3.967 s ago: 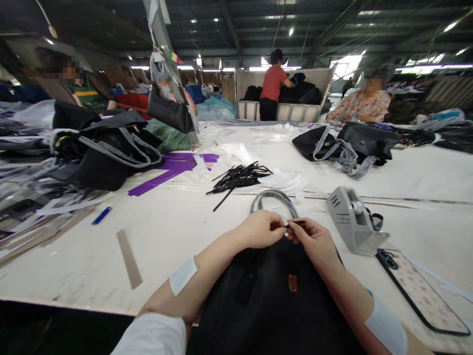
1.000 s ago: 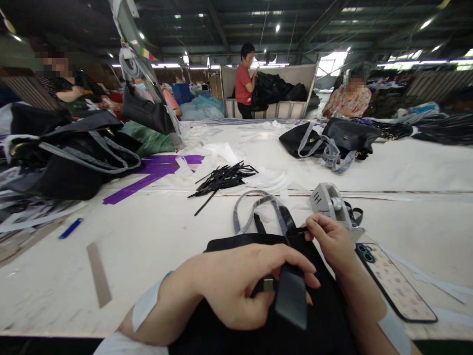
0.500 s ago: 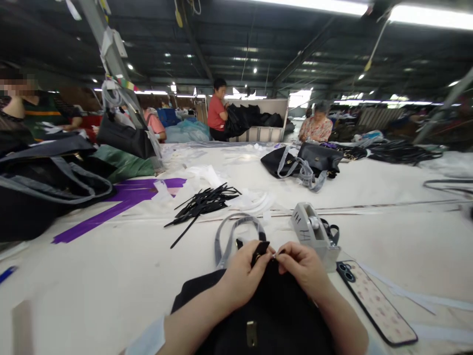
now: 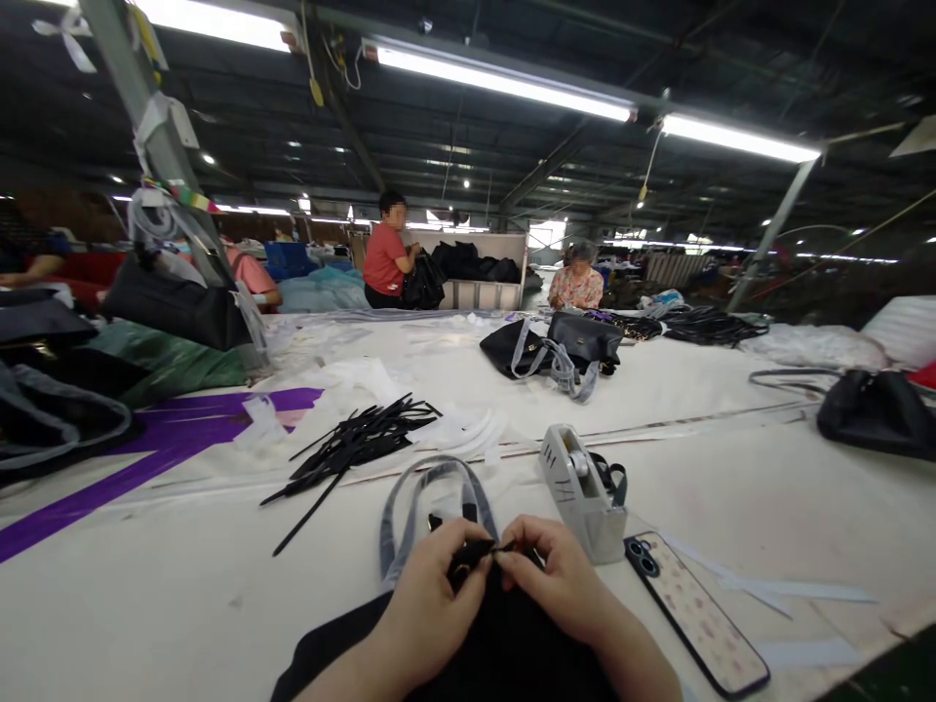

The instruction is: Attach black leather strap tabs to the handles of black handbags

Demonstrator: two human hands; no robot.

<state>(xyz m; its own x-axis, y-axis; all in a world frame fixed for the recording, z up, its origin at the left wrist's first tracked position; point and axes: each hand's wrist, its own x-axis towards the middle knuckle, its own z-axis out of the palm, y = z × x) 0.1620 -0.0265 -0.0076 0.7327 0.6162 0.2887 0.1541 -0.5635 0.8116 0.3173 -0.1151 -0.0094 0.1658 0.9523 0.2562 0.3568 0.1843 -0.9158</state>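
A black handbag (image 4: 512, 648) lies in front of me, its handles (image 4: 420, 487) in cloudy plastic wrap standing up behind my hands. My left hand (image 4: 439, 595) is closed in a pinch on a black strap (image 4: 474, 553) near the bag's top edge. Close against it, my right hand (image 4: 548, 575) pinches the strap's narrow end between thumb and forefinger. The fingertips of both hands nearly meet, and the small part between them is too tiny to make out. My forearms cover much of the bag.
A grey tape dispenser (image 4: 581, 497) and a patterned phone (image 4: 698, 614) lie to the right. Beyond my hands is a heap of black strips (image 4: 358, 439), with purple tape (image 4: 182, 434) left of it. More black bags (image 4: 556, 346) sit farther back. Two co-workers (image 4: 386, 255) are across the table.
My view has swung right and up, so a black bag at the far right has come into view. Both hands stay at the strap, fingertips now closer together.
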